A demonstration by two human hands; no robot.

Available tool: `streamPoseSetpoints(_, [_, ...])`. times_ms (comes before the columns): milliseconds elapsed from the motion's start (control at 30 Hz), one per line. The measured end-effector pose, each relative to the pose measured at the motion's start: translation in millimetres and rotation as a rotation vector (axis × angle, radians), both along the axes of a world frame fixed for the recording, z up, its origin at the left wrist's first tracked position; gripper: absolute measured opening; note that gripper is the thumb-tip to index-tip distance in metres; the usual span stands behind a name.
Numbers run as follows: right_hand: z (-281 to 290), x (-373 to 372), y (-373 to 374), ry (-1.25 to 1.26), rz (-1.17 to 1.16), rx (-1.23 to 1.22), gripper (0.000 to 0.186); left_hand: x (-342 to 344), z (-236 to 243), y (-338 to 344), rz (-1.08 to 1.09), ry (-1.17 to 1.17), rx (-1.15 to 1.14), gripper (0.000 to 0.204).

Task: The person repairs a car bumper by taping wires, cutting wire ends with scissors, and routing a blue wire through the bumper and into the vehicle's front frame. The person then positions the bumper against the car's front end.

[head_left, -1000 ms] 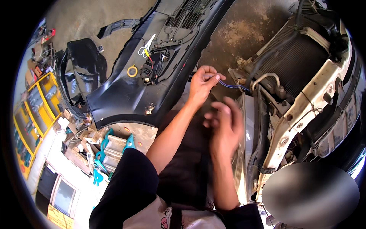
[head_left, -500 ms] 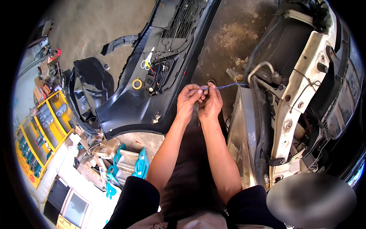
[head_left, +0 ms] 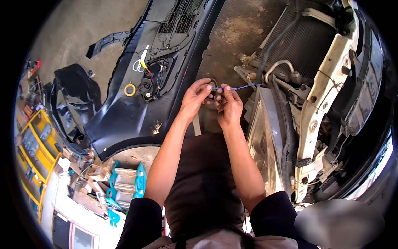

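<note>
Thin blue wires (head_left: 244, 86) stretch from my fingertips to the front of the car at right, near the headlight (head_left: 265, 137). My left hand (head_left: 195, 98) pinches their end between thumb and fingers. Close beside it, my right hand (head_left: 230, 107) grips the same wires with thumb and forefinger. The exact wire ends are too small to make out. To the left lies a black bumper cover (head_left: 112, 122), its inner side up. White-handled scissors (head_left: 141, 62) and a yellow tape roll (head_left: 129, 89) rest on it, beside a black lamp unit with wiring (head_left: 147, 86).
On the right stand the exposed radiator (head_left: 304, 54) and a pale metal crossbeam (head_left: 309, 133). A black plastic liner (head_left: 76, 95) lies beyond the bumper. At lower left are a teal-sided step (head_left: 141, 180), cardboard scraps and a yellow rack (head_left: 38, 171).
The view has shifted, so the bumper and car sit further left in the picture. My hands have moved slightly apart, with the blue wires still between them.
</note>
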State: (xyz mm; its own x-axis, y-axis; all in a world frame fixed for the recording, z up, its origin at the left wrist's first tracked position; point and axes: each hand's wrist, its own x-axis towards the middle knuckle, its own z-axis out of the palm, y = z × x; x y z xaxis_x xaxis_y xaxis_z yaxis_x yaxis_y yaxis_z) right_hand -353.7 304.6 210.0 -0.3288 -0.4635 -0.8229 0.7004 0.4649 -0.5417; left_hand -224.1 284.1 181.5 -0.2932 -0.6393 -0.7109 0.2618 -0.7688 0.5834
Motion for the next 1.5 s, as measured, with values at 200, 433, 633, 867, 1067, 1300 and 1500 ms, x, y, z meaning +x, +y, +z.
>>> streamPoseSetpoints(200, [-4.8, 0.5, -3.8, 0.063, 0.101, 0.074, 0.023, 4.1, -9.6, -8.4, -0.221, -0.286, -0.203, 0.017])
streamPoseSetpoints(433, [-28.6, 7.2, 1.4, 0.096, 0.224, 0.132, 0.022, 18.4, -33.8, 3.5, -0.282, -0.325, -0.184, 0.019])
streamPoseSetpoints(633, [-53.4, 1.5, 15.7, 0.217, 0.256, 0.214, 0.021, 51.5, -60.9, 71.0, -0.833, -1.179, -0.36, 0.052])
streamPoseSetpoints(867, [-51.1, 7.2, 13.2, 0.254, 0.234, 0.193, 0.02, 67.2, -104.6, 124.9, -1.153, -1.065, -0.249, 0.031])
streamPoseSetpoints(1067, [-57.7, 8.2, 12.5, 0.27, 0.214, 0.203, 0.022, 45.8, -103.6, 123.9, -1.175, -1.041, -0.159, 0.025])
streamPoseSetpoints(1300, [-56.8, 15.1, 6.0, 0.233, 0.141, 0.071, 0.023, 40.6, -82.9, 93.0, -0.368, -0.546, -0.164, 0.042])
streamPoseSetpoints(1500, [-39.4, 24.0, 2.5, 0.259, 0.073, 0.003, 0.026, 1.3, -22.2, 3.8, -0.237, -0.221, -0.209, 0.033])
